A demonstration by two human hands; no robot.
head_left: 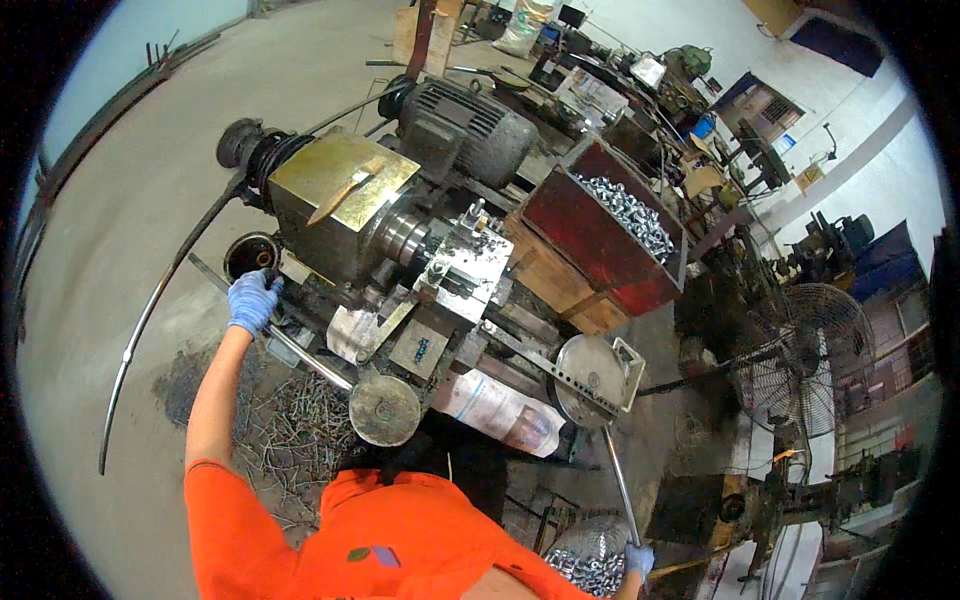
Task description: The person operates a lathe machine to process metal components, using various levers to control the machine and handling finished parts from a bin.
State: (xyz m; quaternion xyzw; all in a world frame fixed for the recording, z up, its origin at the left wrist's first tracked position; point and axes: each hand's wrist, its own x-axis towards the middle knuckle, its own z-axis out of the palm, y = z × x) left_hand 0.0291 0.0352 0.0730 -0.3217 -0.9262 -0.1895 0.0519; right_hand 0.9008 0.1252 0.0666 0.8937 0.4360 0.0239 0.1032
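Observation:
My left hand [253, 301], in a blue-grey glove, reaches to the near rim of a dark round pot [236, 258] beside the machine. Its fingers look curled; what they hold, if anything, is hidden. A metal bar [312, 362] runs just below this hand toward a round disc [384, 411]. Low on the right, my gloved right hand [638, 560] is closed around the lower end of a long metal lever [621, 484]. The lever rises to a round plate [590, 380] on the lathe-like machine [465, 265]. A brush [340, 197] lies on the machine's yellowish top cover.
A red bin [600, 235] of shiny metal parts stands behind the machine on the right. More parts fill a basket [585, 570] beside my right hand. Metal shavings [295, 425] cover the floor at left. A large fan [810, 345] stands far right.

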